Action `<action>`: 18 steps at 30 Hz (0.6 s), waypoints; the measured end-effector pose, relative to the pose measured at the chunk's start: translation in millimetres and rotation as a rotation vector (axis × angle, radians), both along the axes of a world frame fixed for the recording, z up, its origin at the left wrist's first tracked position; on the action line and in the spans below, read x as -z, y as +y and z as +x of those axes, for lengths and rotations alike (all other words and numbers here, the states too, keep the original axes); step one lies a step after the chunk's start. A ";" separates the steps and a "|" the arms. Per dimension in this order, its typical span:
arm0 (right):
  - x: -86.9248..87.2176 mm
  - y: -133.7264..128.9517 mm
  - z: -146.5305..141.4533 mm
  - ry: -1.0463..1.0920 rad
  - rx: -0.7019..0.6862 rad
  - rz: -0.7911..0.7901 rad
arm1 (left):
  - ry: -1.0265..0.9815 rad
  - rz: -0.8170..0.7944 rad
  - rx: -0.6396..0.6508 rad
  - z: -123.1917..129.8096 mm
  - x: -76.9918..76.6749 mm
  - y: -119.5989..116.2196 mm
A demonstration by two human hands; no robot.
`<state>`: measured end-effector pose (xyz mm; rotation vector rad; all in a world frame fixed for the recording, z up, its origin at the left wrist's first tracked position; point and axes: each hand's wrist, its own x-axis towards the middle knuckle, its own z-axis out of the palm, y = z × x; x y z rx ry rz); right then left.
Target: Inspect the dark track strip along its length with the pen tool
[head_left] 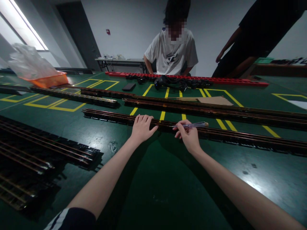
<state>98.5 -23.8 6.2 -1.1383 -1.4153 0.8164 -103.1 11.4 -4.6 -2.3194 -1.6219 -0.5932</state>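
A long black rail with copper-coloured strips (227, 135) lies across the green table in front of me. My left hand (143, 128) rests on it, fingers spread over its top and thumb pointing right. A short way to the right, my right hand (188, 135) is closed around a screwdriver (195, 125) with a clear handle. The screwdriver lies nearly level, its thin tip pointing left toward the rail. Whether the tip touches the rail I cannot tell. Just behind runs a second similar rail (216, 112).
More black rails (69, 150) are stacked at the left. An orange basket (49, 80) holds clear plastic bags. Cardboard (214, 101) and a red slotted bar (227, 80) lie farther back. One person (171, 54) sits opposite; another (259, 35) stands at the right.
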 end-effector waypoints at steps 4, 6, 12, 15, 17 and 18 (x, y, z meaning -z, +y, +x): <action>-0.4 -0.1 -0.5 -0.009 -0.016 0.001 | -0.020 -0.010 -0.011 -0.2 0.6 -0.3; -0.4 0.1 -0.6 -0.011 -0.020 0.007 | -0.024 -0.010 -0.018 -0.5 0.9 -0.5; 0.0 0.6 -0.4 -0.025 0.004 -0.002 | -0.015 0.027 -0.013 -0.3 2.2 -0.9; -0.4 0.2 -0.2 -0.018 0.018 0.002 | -0.007 0.032 -0.007 -0.3 2.5 -0.9; -0.7 -0.2 -0.1 -0.014 0.038 0.005 | -0.004 0.036 -0.004 -0.5 2.5 -0.9; -0.7 -0.4 0.0 -0.011 0.050 0.007 | -0.003 0.038 -0.002 -0.6 2.5 -1.0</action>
